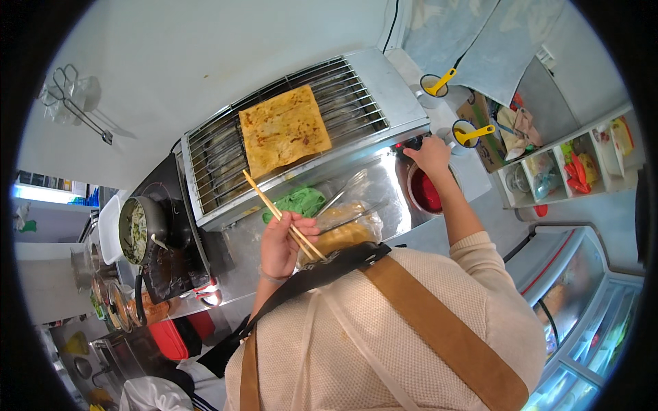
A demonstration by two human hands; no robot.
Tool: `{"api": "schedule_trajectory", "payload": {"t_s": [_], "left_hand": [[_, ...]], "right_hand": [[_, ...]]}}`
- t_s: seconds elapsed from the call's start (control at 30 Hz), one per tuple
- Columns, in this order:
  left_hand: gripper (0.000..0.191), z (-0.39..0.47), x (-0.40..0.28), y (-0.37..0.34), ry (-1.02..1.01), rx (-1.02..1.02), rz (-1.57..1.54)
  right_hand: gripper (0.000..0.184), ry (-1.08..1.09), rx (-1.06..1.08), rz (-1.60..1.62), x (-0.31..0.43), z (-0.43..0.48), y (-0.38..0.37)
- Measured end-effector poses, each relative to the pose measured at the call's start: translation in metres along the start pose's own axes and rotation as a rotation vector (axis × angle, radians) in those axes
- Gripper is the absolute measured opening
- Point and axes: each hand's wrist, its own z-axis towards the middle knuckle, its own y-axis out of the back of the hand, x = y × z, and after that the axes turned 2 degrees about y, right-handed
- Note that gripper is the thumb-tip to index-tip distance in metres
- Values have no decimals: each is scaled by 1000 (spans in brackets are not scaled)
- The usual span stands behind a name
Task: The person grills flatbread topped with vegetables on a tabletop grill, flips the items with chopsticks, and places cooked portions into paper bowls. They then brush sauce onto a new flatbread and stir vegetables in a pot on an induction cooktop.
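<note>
A browned square flatbread (284, 131) lies on the wire rack of an electric grill (354, 97). In my left hand (281, 241) is a pair of wooden chopsticks (262, 195); their far ends are beside the flatbread's lower left corner. My right hand (431, 154) reaches to the right end of the grill's front, at a control by a small red light; the fingertips are partly hidden. Just below that hand stands a round tub of red sauce (425, 190). Between grill and body lie a green plastic bag (300, 202), metal tongs (342, 192) and a plastic bag of yellowish food (344, 231).
A pot of food with greens (136, 231) stands on a black cooktop (180, 246) at left. Two enamel mugs with yellow-handled utensils, an upper mug (434, 85) and a lower mug (465, 134), stand at right. Beyond are a compartment shelf (552, 154) and a glass display fridge (576, 272).
</note>
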Motion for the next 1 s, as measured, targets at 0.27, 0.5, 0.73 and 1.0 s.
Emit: {"api": "schedule_trajectory", "payload": {"t_s": [0.27, 0.5, 0.73, 1.0], "left_hand": [[23, 0, 0, 1, 13, 0, -17], [22, -4, 0, 2, 35, -6, -18], [24, 1, 0, 4, 1, 122, -192], [27, 0, -3, 7, -73, 226, -354]], "right_hand": [[56, -24, 231, 196, -12, 17, -2], [38, -17, -232, 21, 11, -15, 21], [26, 674, -330, 585, 85, -74, 51], [39, 1141, -119, 851, 148, -116, 49]]}}
